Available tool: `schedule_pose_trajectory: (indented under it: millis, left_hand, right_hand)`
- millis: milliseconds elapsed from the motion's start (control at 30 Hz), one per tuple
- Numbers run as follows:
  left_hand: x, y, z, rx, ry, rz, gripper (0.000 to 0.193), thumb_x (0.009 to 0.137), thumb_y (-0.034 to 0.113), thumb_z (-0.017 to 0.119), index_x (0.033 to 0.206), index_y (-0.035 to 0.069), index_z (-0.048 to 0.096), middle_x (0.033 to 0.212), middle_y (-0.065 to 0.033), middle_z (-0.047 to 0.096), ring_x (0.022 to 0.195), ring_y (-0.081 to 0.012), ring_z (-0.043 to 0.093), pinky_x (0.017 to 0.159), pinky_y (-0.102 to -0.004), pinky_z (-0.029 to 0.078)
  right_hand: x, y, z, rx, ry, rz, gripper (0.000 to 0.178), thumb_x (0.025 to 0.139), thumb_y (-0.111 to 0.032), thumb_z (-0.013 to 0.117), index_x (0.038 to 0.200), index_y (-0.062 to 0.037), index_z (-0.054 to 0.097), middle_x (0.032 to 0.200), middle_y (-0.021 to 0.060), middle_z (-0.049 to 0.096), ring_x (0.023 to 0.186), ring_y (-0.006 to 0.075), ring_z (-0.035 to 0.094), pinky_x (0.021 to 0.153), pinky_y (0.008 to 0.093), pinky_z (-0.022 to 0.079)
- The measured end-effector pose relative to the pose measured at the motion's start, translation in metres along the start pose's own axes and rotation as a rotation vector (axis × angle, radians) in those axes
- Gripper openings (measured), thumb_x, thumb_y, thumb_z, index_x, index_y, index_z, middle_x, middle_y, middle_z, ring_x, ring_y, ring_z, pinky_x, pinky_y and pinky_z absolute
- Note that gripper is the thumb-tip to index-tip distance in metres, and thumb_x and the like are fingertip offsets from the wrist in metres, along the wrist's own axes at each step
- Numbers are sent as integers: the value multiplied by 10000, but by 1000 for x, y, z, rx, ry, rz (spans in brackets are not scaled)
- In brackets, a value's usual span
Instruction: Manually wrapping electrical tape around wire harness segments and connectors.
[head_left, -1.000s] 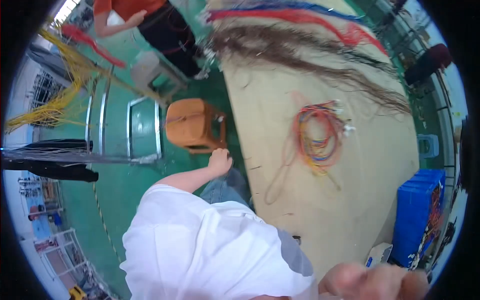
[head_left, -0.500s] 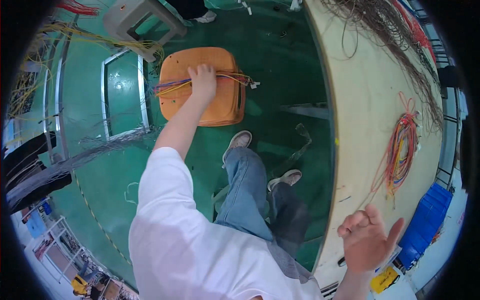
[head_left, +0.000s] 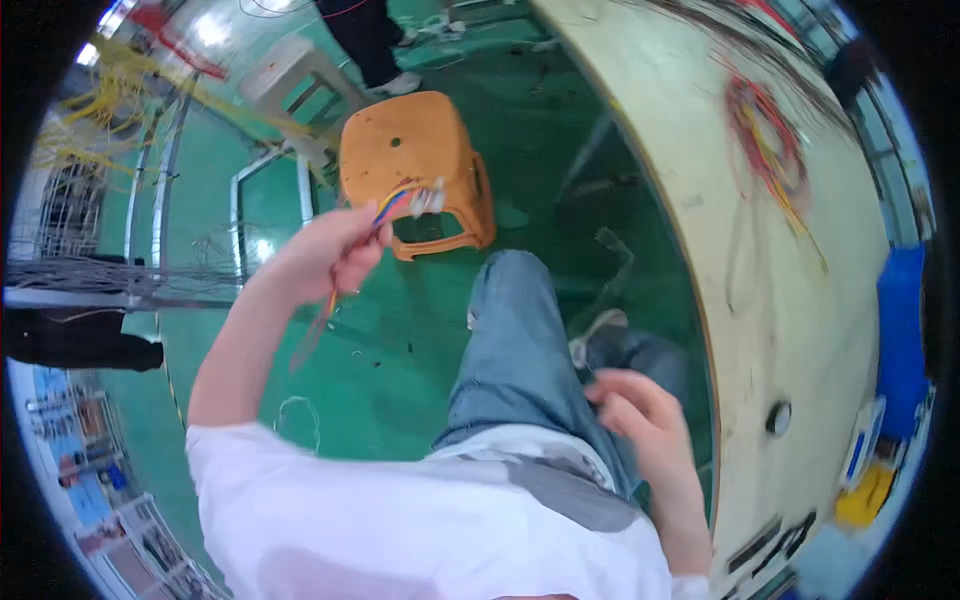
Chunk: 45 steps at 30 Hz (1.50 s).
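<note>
My left hand (head_left: 345, 248) is closed around a short bundle of coloured wires (head_left: 394, 202), held up in front of the orange plastic stool (head_left: 405, 135). White connectors (head_left: 428, 200) sit at the bundle's upper end, and the loose wire ends hang below my fingers, blurred. Close to my right thigh, beside the table edge, my right hand (head_left: 645, 415) has its fingers bent together in a pinch. Whatever it may hold is too small to make out.
The pale table (head_left: 790, 330) runs along my right, with a tied coil of red and yellow wires (head_left: 765, 140) on it and a small round dark object (head_left: 778, 418). A grey stool (head_left: 290, 85) and a standing person's legs (head_left: 370, 50) are beyond the orange stool.
My left hand has lifted the wire bundle off the orange stool and brought it nearer to me. My right hand has moved left from over the table, its spread fingers now bent together.
</note>
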<state>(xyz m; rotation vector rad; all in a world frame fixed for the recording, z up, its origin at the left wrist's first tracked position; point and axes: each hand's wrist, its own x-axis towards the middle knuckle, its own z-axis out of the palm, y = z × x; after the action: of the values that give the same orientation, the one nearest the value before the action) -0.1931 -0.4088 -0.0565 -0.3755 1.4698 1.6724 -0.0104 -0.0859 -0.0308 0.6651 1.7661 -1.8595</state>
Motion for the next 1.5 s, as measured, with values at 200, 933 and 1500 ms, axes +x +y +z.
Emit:
schedule_pose_trajectory:
  millis: [200, 933, 1500]
  left_hand:
    - [-79, -90, 194, 530, -534, -145, 254, 873, 277, 399, 746, 64, 454, 632, -19, 483, 525, -90, 453, 467, -236, 373]
    - [-86, -113, 277, 277, -893, 283, 217, 855, 204, 461, 882, -2, 525, 574, 44, 382, 498, -25, 297, 444, -178, 228]
    - [-2, -136, 256, -229, -537, -222, 150, 864, 204, 441, 850, 56, 454, 641, -11, 453, 534, -89, 388, 517, -203, 352]
  right_hand:
    - [-14, 29, 0, 717, -297, -335, 392, 842, -166, 467, 1180, 12, 378, 1003, 132, 550, 647, 84, 420, 579, 203, 359]
    - [-143, 31, -120, 577, 60, -762, 259, 858, -200, 450, 953, 24, 541, 785, 102, 561, 571, 117, 473, 498, 226, 366]
    - [-133, 32, -90, -954, 301, -1076, 271, 655, -37, 552, 926, -27, 559, 807, 113, 536, 766, 250, 537, 663, 316, 443]
